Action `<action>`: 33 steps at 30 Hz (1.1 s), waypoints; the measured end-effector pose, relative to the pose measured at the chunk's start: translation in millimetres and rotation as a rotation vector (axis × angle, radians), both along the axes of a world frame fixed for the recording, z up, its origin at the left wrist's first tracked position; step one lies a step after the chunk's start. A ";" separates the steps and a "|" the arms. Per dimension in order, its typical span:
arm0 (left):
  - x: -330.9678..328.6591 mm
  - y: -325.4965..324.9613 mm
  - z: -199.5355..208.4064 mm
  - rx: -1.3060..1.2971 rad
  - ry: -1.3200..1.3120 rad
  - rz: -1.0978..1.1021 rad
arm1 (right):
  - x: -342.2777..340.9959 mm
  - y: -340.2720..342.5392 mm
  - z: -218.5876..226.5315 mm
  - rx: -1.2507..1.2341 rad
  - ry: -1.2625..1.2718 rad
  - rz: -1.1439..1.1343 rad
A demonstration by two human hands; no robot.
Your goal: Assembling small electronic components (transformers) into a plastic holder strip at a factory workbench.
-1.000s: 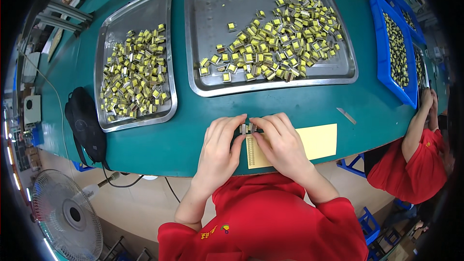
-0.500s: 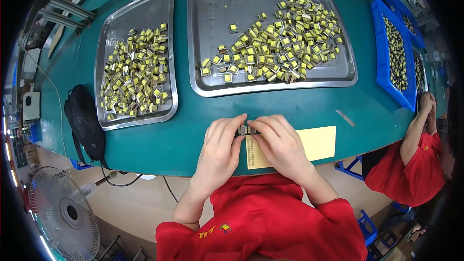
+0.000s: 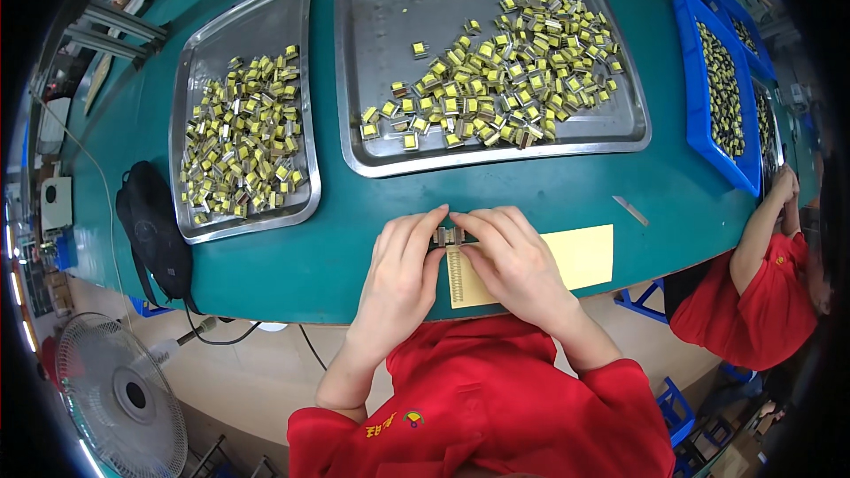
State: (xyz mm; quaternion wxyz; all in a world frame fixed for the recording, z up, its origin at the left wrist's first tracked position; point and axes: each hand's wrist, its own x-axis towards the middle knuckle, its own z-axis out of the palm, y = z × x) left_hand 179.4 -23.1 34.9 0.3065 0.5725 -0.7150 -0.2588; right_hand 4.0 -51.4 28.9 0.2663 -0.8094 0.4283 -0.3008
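Observation:
Between my hands sit small transformers (image 3: 449, 236) with dark cores and metal pins, at the top left corner of a yellow card (image 3: 579, 258). My left hand (image 3: 400, 270) pinches them from the left between thumb and fingers. From the right, my right hand (image 3: 513, 261) closes on them the same way, its lower part over the card. A column of small slots or holes runs down the card's left edge. How many transformers are between the fingertips is partly hidden.
Beyond my hands are a large metal tray (image 3: 381, 159) and a smaller metal tray (image 3: 301, 218), both with piled yellow transformers. Blue bins (image 3: 696, 115) stand at right, near a co-worker's hands (image 3: 784, 184). A thin blade-like strip (image 3: 630, 211), black bag (image 3: 155, 230) and fan (image 3: 124, 389) are around.
The view has shifted slightly. My fingertips have parted a little at the top, showing more of the transformers between them; both hands stay in the same place at the card.

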 end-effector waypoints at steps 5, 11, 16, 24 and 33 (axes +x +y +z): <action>1.2 0.4 0.4 0.010 -0.012 0.004 | -13.3 4.8 6.5 0.068 0.113 -0.015; -0.6 -1.1 2.2 0.024 -0.014 0.000 | -21.6 7.9 2.9 0.119 0.182 0.022; 5.4 1.8 7.9 0.029 -0.021 0.000 | -19.5 10.8 3.4 0.122 0.195 0.038; 49.8 -33.3 24.5 -0.080 -0.157 0.063 | -26.3 -15.3 27.7 -0.011 0.206 0.097; 58.2 -100.6 2.9 -0.292 -0.415 0.153 | 31.6 -114.2 14.2 -0.425 0.230 0.164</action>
